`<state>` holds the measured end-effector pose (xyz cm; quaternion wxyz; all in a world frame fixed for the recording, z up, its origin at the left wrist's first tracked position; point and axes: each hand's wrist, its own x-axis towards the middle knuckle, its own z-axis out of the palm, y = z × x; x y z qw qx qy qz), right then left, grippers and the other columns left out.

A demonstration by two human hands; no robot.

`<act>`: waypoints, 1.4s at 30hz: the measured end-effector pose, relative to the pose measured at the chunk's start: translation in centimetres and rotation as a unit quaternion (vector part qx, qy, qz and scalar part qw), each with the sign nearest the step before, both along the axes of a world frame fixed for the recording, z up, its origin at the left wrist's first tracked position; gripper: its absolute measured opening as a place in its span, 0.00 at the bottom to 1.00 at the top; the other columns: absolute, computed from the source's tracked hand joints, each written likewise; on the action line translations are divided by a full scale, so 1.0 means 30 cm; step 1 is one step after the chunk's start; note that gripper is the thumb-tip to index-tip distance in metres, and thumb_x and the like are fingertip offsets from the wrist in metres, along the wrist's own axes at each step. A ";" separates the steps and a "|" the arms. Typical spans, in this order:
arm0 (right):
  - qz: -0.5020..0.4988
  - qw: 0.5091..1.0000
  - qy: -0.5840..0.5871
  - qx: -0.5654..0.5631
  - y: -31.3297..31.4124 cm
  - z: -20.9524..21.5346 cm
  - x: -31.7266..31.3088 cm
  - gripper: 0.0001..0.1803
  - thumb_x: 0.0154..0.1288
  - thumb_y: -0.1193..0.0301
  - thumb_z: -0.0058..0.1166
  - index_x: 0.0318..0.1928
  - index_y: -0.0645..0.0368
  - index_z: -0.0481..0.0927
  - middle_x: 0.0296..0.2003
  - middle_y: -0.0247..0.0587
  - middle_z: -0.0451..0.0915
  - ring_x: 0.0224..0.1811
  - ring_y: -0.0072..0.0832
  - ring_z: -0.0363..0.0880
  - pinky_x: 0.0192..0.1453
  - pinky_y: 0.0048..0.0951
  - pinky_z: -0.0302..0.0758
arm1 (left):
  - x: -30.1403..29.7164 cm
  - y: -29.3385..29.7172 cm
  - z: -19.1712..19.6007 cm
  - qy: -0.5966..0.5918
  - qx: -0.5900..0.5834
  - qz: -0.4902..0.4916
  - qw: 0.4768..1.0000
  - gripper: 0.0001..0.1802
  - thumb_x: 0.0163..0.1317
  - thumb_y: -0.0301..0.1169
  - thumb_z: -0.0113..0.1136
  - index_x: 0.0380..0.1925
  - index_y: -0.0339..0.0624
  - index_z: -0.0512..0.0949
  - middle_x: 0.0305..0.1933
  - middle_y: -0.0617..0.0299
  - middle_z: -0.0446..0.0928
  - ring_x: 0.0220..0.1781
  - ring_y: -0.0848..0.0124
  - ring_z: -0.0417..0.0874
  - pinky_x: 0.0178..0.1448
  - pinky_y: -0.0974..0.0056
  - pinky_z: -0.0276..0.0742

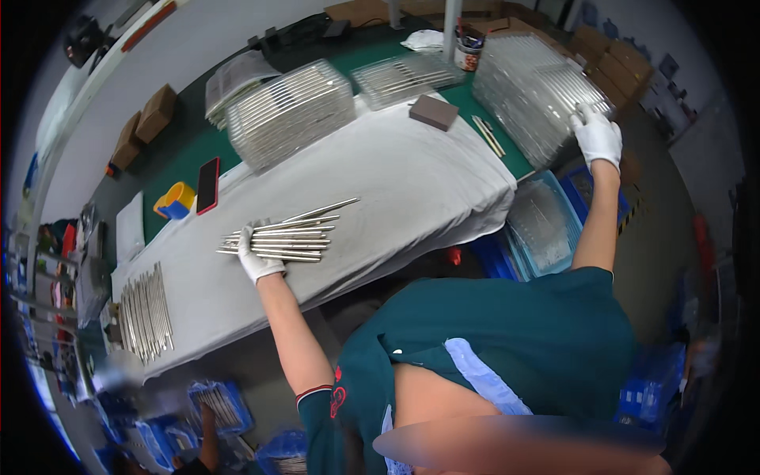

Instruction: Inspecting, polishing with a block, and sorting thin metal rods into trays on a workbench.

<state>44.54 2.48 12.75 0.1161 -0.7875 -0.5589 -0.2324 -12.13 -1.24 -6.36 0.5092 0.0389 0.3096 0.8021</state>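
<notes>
My left hand (253, 257), in a white glove, is closed around a bundle of long metal rods (289, 233) lying fanned out on the white cloth (396, 174) that covers the table. Far to the right, my right hand (598, 134), also gloved in white, rests with spread fingers on the near corner of a tall stack of clear plastic trays (526, 83) at the table's right end. Whether it grips a tray I cannot tell.
More stacks of clear trays (289, 111) stand at the back. A brown block (433, 112), a red phone (207, 184), a yellow and blue tape holder (176, 199) and a row of rods (146, 310) lie about. Blue crates (546, 222) sit below the table.
</notes>
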 end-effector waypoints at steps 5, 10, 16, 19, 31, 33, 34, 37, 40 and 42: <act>-0.022 0.989 0.146 -0.013 -0.059 0.046 -0.028 0.15 0.59 0.55 0.49 0.39 0.49 0.81 0.41 0.41 0.80 0.47 0.38 0.76 0.49 0.37 0.71 | -0.022 0.027 -0.028 0.000 0.002 0.010 1.000 0.11 0.56 0.29 0.55 0.37 0.35 0.71 0.40 0.52 0.72 0.46 0.58 0.75 0.59 0.48 0.71; 0.020 0.992 0.109 -0.056 -0.032 0.039 0.029 0.16 0.57 0.56 0.51 0.42 0.48 0.81 0.48 0.31 0.78 0.48 0.38 0.76 0.53 0.36 0.71 | -0.018 0.001 0.000 -0.004 0.006 0.018 1.000 0.10 0.56 0.28 0.56 0.36 0.35 0.72 0.39 0.55 0.73 0.44 0.59 0.75 0.59 0.49 0.71; 0.034 0.988 0.144 -0.031 -0.031 0.134 0.044 0.16 0.57 0.57 0.50 0.44 0.47 0.81 0.47 0.38 0.78 0.48 0.40 0.77 0.54 0.36 0.71 | -0.001 0.014 -0.003 0.001 -0.015 0.024 1.000 0.10 0.58 0.30 0.54 0.37 0.36 0.72 0.39 0.54 0.74 0.45 0.58 0.76 0.59 0.49 0.70; 0.009 0.985 0.170 -0.043 -0.003 0.162 0.055 0.18 0.59 0.56 0.48 0.44 0.48 0.81 0.44 0.45 0.79 0.48 0.43 0.76 0.54 0.37 0.70 | -0.009 0.015 -0.012 0.001 -0.015 0.020 1.000 0.10 0.58 0.30 0.54 0.37 0.36 0.72 0.39 0.54 0.74 0.45 0.58 0.76 0.59 0.49 0.70; 0.091 0.971 0.079 0.208 0.074 0.287 -0.089 0.18 0.63 0.52 0.48 0.48 0.45 0.77 0.44 0.43 0.79 0.45 0.42 0.78 0.49 0.36 0.73 | 0.006 0.010 0.005 -0.002 -0.012 0.011 1.000 0.10 0.56 0.29 0.56 0.35 0.37 0.71 0.39 0.55 0.73 0.45 0.60 0.74 0.60 0.48 0.70; 0.179 0.959 0.118 0.185 0.103 0.282 -0.159 0.19 0.60 0.55 0.54 0.48 0.50 0.76 0.42 0.41 0.81 0.45 0.36 0.80 0.48 0.33 0.73 | -0.009 -0.005 -0.019 -0.006 -0.017 0.044 0.999 0.11 0.56 0.29 0.57 0.36 0.36 0.71 0.40 0.54 0.72 0.46 0.58 0.74 0.61 0.48 0.69; 0.255 0.935 0.165 0.181 0.118 0.269 -0.187 0.19 0.60 0.58 0.56 0.48 0.53 0.75 0.41 0.39 0.81 0.45 0.31 0.80 0.47 0.29 0.73 | 0.006 -0.008 0.002 -0.001 -0.008 0.035 0.999 0.12 0.56 0.29 0.57 0.37 0.35 0.70 0.42 0.53 0.71 0.47 0.56 0.74 0.60 0.47 0.69; 0.368 0.881 0.244 0.168 0.207 0.241 -0.283 0.18 0.62 0.64 0.56 0.47 0.62 0.73 0.38 0.33 0.80 0.41 0.19 0.79 0.43 0.20 0.73 | 0.024 -0.003 0.013 -0.008 -0.008 0.026 1.000 0.12 0.56 0.30 0.58 0.37 0.35 0.71 0.40 0.53 0.73 0.50 0.53 0.74 0.59 0.47 0.70; 0.429 0.797 0.407 0.123 0.371 0.190 -0.450 0.20 0.61 0.60 0.57 0.46 0.63 0.74 0.38 0.37 0.80 0.36 0.19 0.79 0.41 0.22 0.75 | 0.024 -0.008 0.003 -0.002 -0.005 0.042 0.999 0.11 0.56 0.30 0.58 0.35 0.36 0.72 0.41 0.53 0.73 0.50 0.54 0.73 0.60 0.48 0.69; 0.433 0.720 0.541 0.031 0.471 0.150 -0.592 0.21 0.63 0.59 0.53 0.49 0.61 0.73 0.35 0.34 0.78 0.29 0.17 0.75 0.35 0.20 0.74 | 0.009 -0.004 -0.026 -0.007 0.007 0.055 0.998 0.10 0.56 0.29 0.58 0.35 0.36 0.72 0.41 0.53 0.73 0.48 0.57 0.74 0.62 0.49 0.69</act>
